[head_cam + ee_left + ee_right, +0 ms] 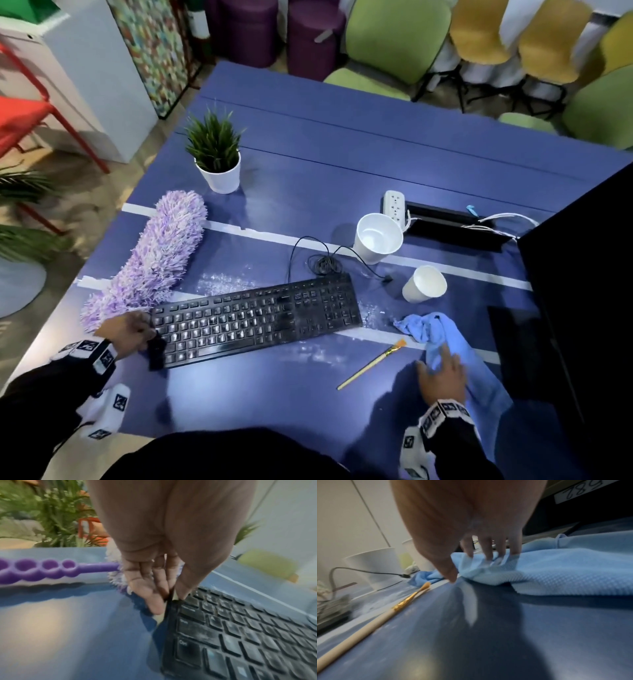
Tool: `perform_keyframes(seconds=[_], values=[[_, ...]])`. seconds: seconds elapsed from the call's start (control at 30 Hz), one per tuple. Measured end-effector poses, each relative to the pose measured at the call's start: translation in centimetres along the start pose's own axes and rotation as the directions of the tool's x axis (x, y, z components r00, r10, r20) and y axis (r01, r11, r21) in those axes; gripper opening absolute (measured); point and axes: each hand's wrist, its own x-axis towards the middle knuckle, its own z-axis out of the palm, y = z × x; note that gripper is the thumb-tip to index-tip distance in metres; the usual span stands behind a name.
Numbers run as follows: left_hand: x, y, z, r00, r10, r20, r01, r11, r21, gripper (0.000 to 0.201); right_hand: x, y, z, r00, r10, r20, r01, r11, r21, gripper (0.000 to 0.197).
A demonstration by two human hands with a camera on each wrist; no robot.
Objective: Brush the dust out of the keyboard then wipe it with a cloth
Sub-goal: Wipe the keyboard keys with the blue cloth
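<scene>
A dusty black keyboard (257, 318) (240, 635) lies across the blue table (274, 394). My left hand (130, 334) (169, 599) pinches its left end, thumb on the keys and fingers down the side edge. A crumpled light blue cloth (442, 329) (565, 572) sits right of the keyboard. My right hand (443, 371) (471, 566) rests on it with spread fingers, fingertips pressing into the fabric, thumb touching the table beside it. A thin wooden brush (371, 365) (376, 619) lies loose between keyboard and cloth.
A purple fluffy duster (154, 253) (51, 568) lies left of the keyboard. Two white paper cups (376, 238) (424, 284), a potted plant (217, 154) and a power strip (395, 205) stand behind. A dark monitor (582, 291) fills the right. White dust (226, 282) speckles the table.
</scene>
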Motion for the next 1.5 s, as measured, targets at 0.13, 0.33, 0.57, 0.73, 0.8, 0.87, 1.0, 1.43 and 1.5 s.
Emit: perform_keyframes(seconds=[0.13,0.33,0.57,0.73,0.8,0.87,1.0,1.43,1.5], values=[[-0.1,2.3,-0.1,0.990,0.049,-0.131,-0.029,0.988,0.153,0.061,1.3,0.8,-0.2,0.996,0.084,-0.040,-0.084,0.996,0.002,0.034],[0.5,6.4,1.9,0.964,0.261,-0.040,-0.220,0.876,0.429,0.091,2.6,-1.3,-5.5,0.963,0.269,-0.010,-0.257,0.930,0.264,0.020],[0.2,7.9,4.6,0.938,0.317,0.143,-0.346,0.812,0.471,0.118,-2.7,-9.8,-14.7,0.897,0.165,-0.410,0.142,0.771,0.621,0.038],[0.3,9.2,4.6,0.945,0.261,0.198,-0.326,0.818,0.474,0.121,-8.5,-18.7,-14.4,0.970,0.133,-0.204,0.170,0.230,0.958,0.033],[0.4,9.7,4.5,0.944,0.250,0.214,-0.324,0.819,0.474,0.123,-9.7,-21.5,-11.5,0.999,0.041,-0.019,0.011,0.184,0.983,0.038],[0.3,9.8,4.3,0.946,0.245,0.213,-0.319,0.824,0.469,0.124,-9.8,-23.4,-6.7,0.991,0.049,0.121,-0.130,0.254,0.958,0.042],[0.0,10.1,4.2,0.946,0.246,0.209,-0.316,0.835,0.450,0.123,-6.8,-23.1,1.0,0.986,0.109,0.129,-0.169,0.588,0.791,0.045],[-1.3,9.4,4.9,0.886,0.309,0.345,-0.451,0.744,0.494,0.100,-10.6,-23.0,12.4,0.714,-0.693,0.100,0.699,0.697,-0.157,0.086],[-1.3,9.6,4.9,0.886,0.293,0.358,-0.446,0.750,0.488,0.099,-9.7,-22.0,12.5,0.593,-0.797,0.115,0.797,0.560,-0.227,0.105]])
